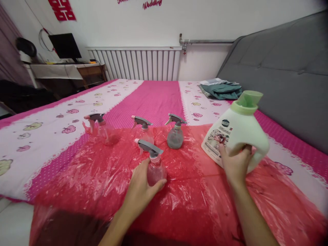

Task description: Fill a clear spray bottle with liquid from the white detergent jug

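Observation:
My left hand (145,184) wraps round the clear body of the nearest spray bottle (156,171), which has a grey and pink trigger head and stands on red plastic sheeting (184,205). Through the handle of a big pale green detergent jug (246,130) go the fingers of my right hand (237,162), its thumb on the label side. The jug leans a little and has a green cap on top. Behind the held bottle are a pink-triggered spray bottle (146,133), partly hidden, and a grey-tinted one (175,136). Farther left sits another spray bottle (102,131).
The sheeting covers the near part of a bed (159,95) with a pink and white floral cover. Folded clothes (221,89) lie at the back right, by a grey padded headboard (282,65). A radiator (135,63) and a desk with a monitor (65,46) are beyond.

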Tool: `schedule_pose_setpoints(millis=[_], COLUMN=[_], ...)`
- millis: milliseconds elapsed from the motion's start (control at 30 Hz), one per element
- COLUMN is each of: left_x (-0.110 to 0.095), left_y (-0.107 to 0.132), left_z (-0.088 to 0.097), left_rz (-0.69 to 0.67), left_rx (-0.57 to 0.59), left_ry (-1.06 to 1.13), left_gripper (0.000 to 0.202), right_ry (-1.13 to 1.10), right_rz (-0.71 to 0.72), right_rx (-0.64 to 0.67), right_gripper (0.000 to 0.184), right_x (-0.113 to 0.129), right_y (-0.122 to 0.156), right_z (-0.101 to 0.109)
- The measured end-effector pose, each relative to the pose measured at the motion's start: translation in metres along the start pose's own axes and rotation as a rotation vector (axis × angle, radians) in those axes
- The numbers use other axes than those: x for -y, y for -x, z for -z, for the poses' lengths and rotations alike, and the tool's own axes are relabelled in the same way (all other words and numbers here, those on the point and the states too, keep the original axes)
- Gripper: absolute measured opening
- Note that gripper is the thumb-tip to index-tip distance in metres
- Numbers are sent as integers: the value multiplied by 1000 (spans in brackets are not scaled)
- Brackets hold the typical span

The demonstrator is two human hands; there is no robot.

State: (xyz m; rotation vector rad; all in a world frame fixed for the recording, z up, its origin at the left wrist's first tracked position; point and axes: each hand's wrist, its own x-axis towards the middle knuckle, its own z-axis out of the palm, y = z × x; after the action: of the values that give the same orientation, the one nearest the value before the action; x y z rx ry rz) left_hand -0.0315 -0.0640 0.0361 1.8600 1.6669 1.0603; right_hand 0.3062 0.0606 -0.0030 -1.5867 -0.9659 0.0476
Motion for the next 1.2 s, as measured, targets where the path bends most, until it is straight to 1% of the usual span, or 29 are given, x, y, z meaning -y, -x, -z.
schedule_pose_setpoints(millis=[33, 133, 233, 300, 400, 467, 533, 567, 600, 633, 700, 733, 767, 833, 933, 1033, 1100, 1200], left_x=[1, 4, 5, 7, 12, 16, 18, 18, 17, 16, 15, 15, 15, 17, 19, 17, 15, 10], left_y=[0, -1, 0, 1, 2, 3, 4, 4, 4, 3, 3, 3, 4, 5, 6, 1, -9, -30], left_z=[-1, -2, -2, -2, -4, -4, -4, -3, -2, -2, -2, -2, -3, -5, -6, -4, -1, 3], left_rz=[-2, 5, 15, 18, 17, 19, 18, 13, 6, -4, -24, -31, -39, -60, -107, -160, -210, -291], left_rx=[-4, -10, 6, 6, 5, 12, 23, 31, 43, 57, 85, 92, 95, 91, 85, 66, 52, 41], left_ry=[1, 4, 17, 33, 48, 51, 54, 55, 58, 64, 83, 93, 101, 107, 106, 115, 130, 132], left_gripper=[59, 62, 61, 64, 75, 79, 79, 79, 79, 79, 80, 80, 80, 82, 85, 82, 83, 86], right_ry=[-5, -22, -40, -66, -124, -303, -477, -524, -562, -600, -621, -636, -655, -620, -572, -458, -402, -443], right_rz=[-2, 2, 38, 85, 159, 213, 215, 227, 243, 268, 332, 363, 382, 400, 401, 465, 516, 543], right_rx=[1, -4, -32, -55, -61, -8, 179, 302, 456, 595, 809, 887, 917, 948, 936, 843, 783, 707], right_gripper=[112, 110, 111, 101, 81, 68, 54, 47, 44, 46, 49, 48, 47, 48, 46, 41, 39, 46], right_x=[2, 11, 23, 31, 45, 61, 82, 95, 108, 122, 146, 156, 164, 173, 176, 173, 172, 174], right_y=[7, 26, 45, 59, 77, 87, 94, 97, 99, 101, 102, 102, 102, 101, 101, 102, 98, 88], right_z=[0, -1, 0, 2, 6, 8, 9, 10, 9, 9, 5, 3, 0, -7, -16, -20, -20, -22])
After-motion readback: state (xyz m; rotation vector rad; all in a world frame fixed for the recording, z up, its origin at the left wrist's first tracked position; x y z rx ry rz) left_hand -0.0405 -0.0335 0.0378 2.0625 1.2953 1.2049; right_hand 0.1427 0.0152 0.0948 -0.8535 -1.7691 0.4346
